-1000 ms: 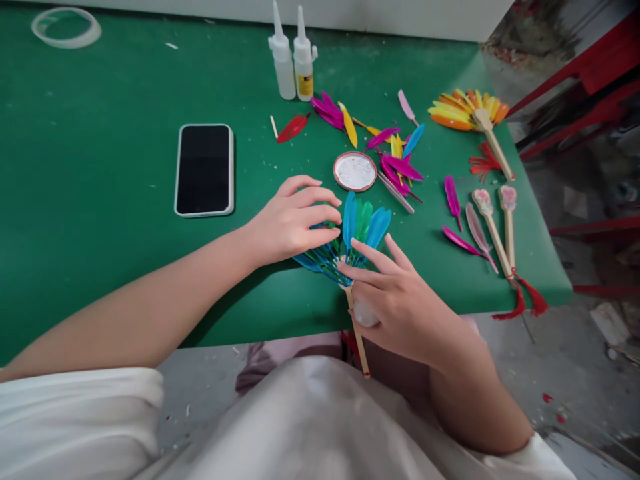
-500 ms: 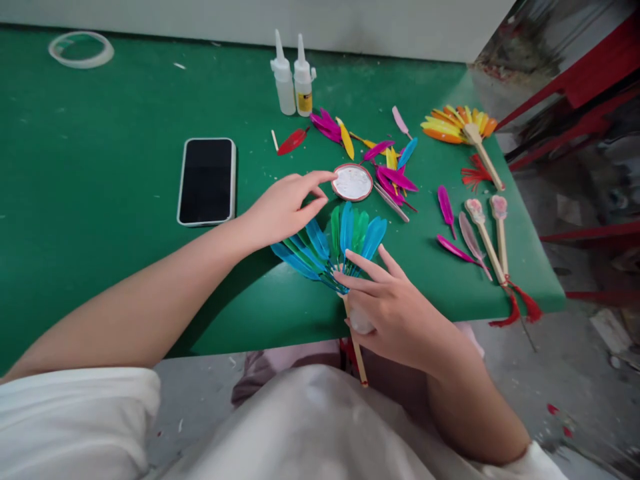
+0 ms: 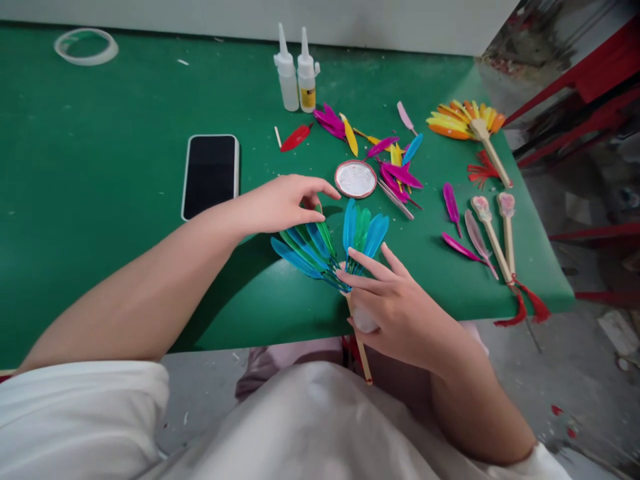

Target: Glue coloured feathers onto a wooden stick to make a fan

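A fan of blue and green feathers (image 3: 303, 250) on a wooden stick (image 3: 363, 357) lies over the table's front edge. My right hand (image 3: 395, 307) holds it near the feather base, with index and middle fingers laid over the quills. A rounded, translucent whitish object (image 3: 365, 320) shows under that palm; its kind is unclear. Above the left feathers is my left hand (image 3: 285, 203), thumb and forefinger apart. The thumb tip is at a green feather's tip (image 3: 324, 233). Just beyond the forefinger lies a round, red-rimmed dish (image 3: 355, 179) with white stuff in it.
On the green table (image 3: 125, 167) are a phone (image 3: 210, 175), two nozzle bottles (image 3: 297, 83), a tape roll (image 3: 86, 47), tweezers (image 3: 396, 199) and loose feathers (image 3: 400, 175). A yellow-orange feather fan (image 3: 467, 120) and two tasselled wooden sticks (image 3: 495, 227) lie right.
A green feather has shifted left near my left thumb, leaving a gap in the fan's middle. My left forefinger has come away from the dish's rim. My right hand keeps its hold.
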Demonstrator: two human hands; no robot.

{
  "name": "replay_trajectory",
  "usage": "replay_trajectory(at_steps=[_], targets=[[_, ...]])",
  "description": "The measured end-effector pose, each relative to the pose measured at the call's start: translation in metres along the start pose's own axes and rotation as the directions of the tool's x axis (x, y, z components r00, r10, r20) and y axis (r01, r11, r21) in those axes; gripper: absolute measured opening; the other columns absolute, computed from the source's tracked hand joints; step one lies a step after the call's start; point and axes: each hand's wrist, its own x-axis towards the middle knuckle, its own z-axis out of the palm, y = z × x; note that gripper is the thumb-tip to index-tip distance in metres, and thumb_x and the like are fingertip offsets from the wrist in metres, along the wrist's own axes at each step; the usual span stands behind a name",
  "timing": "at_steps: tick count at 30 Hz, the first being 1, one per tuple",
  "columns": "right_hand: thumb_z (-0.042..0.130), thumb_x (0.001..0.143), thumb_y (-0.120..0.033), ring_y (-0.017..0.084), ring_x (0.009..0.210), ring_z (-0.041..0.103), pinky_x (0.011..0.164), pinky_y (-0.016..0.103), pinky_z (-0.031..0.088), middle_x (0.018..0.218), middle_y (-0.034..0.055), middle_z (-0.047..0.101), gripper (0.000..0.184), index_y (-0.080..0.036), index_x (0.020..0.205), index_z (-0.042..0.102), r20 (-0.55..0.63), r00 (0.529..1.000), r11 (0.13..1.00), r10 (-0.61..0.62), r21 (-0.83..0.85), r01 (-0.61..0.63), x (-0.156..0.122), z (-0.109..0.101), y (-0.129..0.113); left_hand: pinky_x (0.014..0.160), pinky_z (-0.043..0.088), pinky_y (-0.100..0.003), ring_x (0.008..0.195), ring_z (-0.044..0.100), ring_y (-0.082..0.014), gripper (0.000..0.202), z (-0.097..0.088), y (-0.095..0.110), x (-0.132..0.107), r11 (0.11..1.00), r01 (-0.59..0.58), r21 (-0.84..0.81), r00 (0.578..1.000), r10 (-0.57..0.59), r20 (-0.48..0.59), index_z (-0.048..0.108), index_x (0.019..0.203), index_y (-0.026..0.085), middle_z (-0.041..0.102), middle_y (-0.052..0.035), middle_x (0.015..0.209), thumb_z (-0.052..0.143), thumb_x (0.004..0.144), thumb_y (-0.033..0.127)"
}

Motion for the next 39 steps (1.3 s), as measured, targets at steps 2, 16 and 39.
replay_trajectory(at_steps=[2,16,39], targets=[[0.053,0.082,-0.022,0.025,0.138,0.022,0.114,0.056,0.011,0.128,0.0011,0.056,0.008,-0.018,0.081,0.059,0.001,1.0,1.0,0.007,0.004,-0.007,0.0,-0.001,-0.001,0.069,0.042,-0.024,0.075,0.058,-0.0129,0.039,0.0,-0.002,0.0,1.0,0.003,0.018,1.0,-0.003,0.011,0.058,0.115,0.023,0.063,-0.0002,0.087,0.058,0.076,0.029],[0.053,0.082,-0.022,0.025,0.138,0.025,0.114,0.056,0.011,0.125,0.0018,0.058,0.006,-0.018,0.078,0.057,-0.01,1.0,1.0,0.018,-0.007,-0.018,0.0,-0.001,-0.001,0.072,0.042,-0.022,0.081,0.06,-0.0136,0.028,0.001,-0.005,0.003,0.995,-0.091,0.028,0.985,0.086,0.148,0.07,0.096,0.023,0.068,0.0012,0.094,0.056,0.077,0.038],[0.054,0.079,-0.018,0.025,0.137,0.026,0.114,0.058,0.013,0.13,-0.0019,0.055,0.004,-0.019,0.078,0.057,-0.013,0.998,0.998,0.057,-0.012,-0.057,-0.006,-0.007,0.005,0.075,0.041,-0.024,0.084,0.06,-0.0147,0.024,0.012,-0.007,0.005,0.985,-0.146,0.089,0.978,0.131,0.162,0.07,0.078,0.021,0.068,0.0016,0.087,0.058,0.077,0.042]])
